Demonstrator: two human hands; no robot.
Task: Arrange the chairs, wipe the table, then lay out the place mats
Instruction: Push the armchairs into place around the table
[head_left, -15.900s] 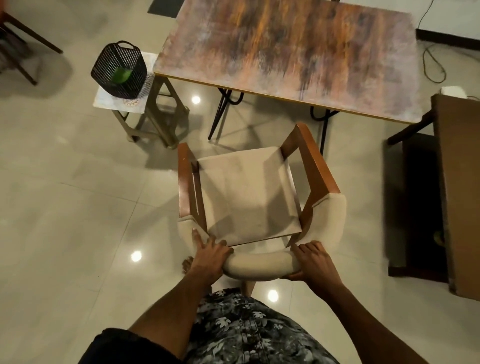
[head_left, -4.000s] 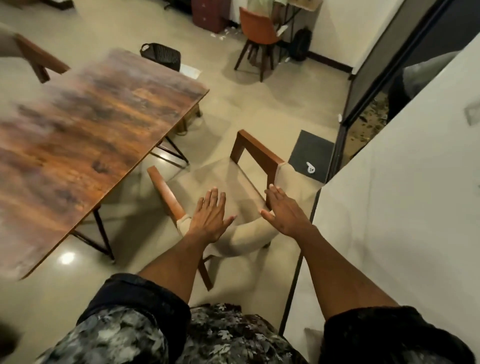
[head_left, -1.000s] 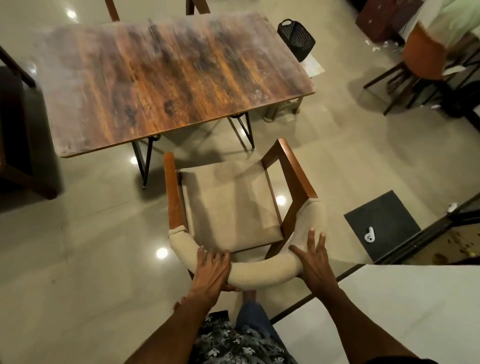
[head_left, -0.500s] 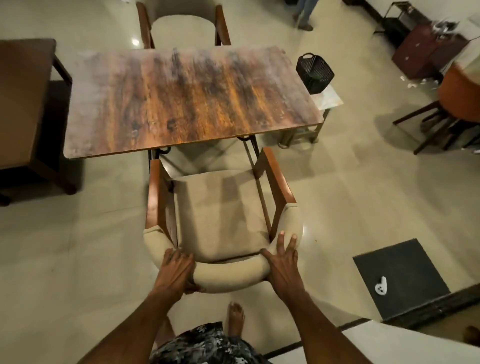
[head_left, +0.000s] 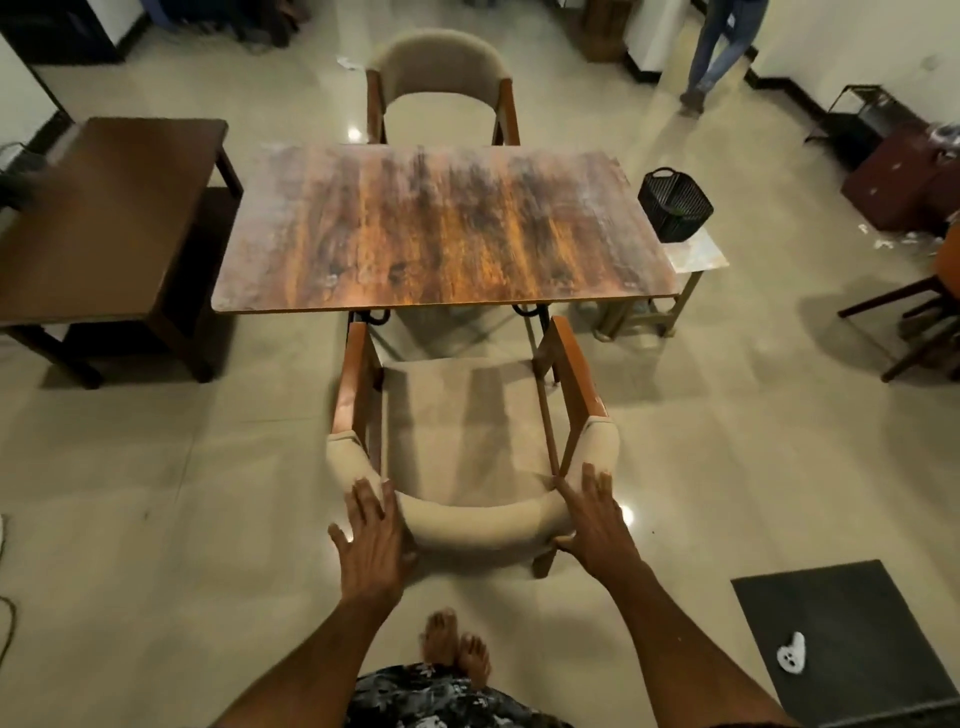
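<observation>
A beige padded chair (head_left: 467, 431) with brown wooden arms stands square to the near edge of the worn wooden table (head_left: 441, 228), its front tucked just under the top. My left hand (head_left: 371, 540) lies with fingers straight against the left of the curved backrest. My right hand (head_left: 595, 519) presses flat on the right of the backrest, thumb under it. A second beige chair (head_left: 441, 83) stands at the table's far side. No cloth or place mats are in sight.
A dark brown side table (head_left: 98, 218) stands left. A black basket (head_left: 675, 205) sits on a small stool (head_left: 691, 260) right of the table. A dark mat (head_left: 852, 634) with a white object lies bottom right. An orange chair is at the right edge; a person's legs stand far right.
The chair has slid forward to the table edge and now sits square to it. My fingers have straightened from gripping the backrest to lying flat on it.
</observation>
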